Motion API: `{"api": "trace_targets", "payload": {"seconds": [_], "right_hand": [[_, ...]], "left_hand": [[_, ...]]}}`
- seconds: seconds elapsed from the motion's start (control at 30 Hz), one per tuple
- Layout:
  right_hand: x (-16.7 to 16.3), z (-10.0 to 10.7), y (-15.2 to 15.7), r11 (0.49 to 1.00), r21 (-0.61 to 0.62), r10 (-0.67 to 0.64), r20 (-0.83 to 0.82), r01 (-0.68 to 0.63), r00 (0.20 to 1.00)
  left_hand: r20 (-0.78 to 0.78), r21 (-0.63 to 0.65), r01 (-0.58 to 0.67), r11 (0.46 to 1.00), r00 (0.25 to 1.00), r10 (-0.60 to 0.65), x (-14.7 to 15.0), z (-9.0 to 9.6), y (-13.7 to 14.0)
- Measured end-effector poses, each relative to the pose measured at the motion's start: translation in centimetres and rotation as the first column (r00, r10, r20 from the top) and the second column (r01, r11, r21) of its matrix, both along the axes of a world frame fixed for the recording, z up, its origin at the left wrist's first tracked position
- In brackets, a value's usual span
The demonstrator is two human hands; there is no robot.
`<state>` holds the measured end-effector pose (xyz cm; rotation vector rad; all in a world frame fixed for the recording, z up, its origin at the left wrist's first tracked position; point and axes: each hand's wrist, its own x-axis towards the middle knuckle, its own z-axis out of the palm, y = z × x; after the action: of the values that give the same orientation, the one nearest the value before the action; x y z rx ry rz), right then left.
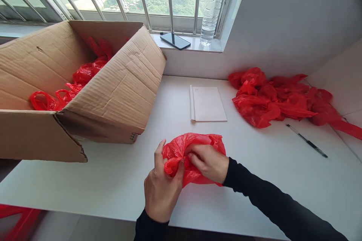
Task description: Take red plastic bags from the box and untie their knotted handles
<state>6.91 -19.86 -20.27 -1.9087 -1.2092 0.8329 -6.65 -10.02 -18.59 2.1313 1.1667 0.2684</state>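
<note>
A crinkled red plastic bag (pixel 209 141) is between my hands, low over the front middle of the white table (pixel 113 188). My left hand (pixel 164 188) pinches a gathered part of it between thumb and fingers, with the index finger raised. From the right, my right hand (pixel 207 162) has its fingers bent in against the same bag near the gathered part. Its fingertips are partly hidden in the folds. Beyond the bag lies a notepad (pixel 209 103) with its cover folded back.
A large open cardboard box (pixel 113 86) holding red plastic bags (pixel 85 73) stands at left. More red bags (pixel 271 98) are heaped against the wall at right, near a pen (pixel 307 140). On the windowsill are a phone (pixel 175 40) and a water bottle (pixel 210 11). A red stool (pixel 21 220) shows below.
</note>
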Motion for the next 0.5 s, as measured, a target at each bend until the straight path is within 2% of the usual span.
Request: {"api": "trace_targets", "payload": {"seconds": [0.13, 0.27, 0.33, 0.5], "right_hand": [[-1.0, 0.0, -0.5, 0.996, -0.067, 0.075, 0.165, -0.064, 0.984], [-0.6, 0.7, -0.6, 0.978, -0.208, 0.048, 0.363, 0.030, 0.931], [-0.1, 0.9, -0.8, 0.965, -0.253, 0.042, 0.408, 0.069, 0.912], [0.1, 1.5, -1.7, 0.983, -0.164, -0.015, 0.364, 0.080, 0.931]], "left_hand": [[0.086, -0.054, -0.014, 0.998, 0.996, 0.018, 0.0, -0.7, 0.6], [0.084, -0.039, 0.020, 0.999, 0.996, -0.017, 0.1, -0.8, 0.5], [0.076, -0.041, 0.052, 0.998, 0.996, -0.049, 0.1, -0.9, 0.5], [0.094, -0.047, 0.095, 0.994, 0.992, -0.090, 0.3, -1.2, 0.6]]}}
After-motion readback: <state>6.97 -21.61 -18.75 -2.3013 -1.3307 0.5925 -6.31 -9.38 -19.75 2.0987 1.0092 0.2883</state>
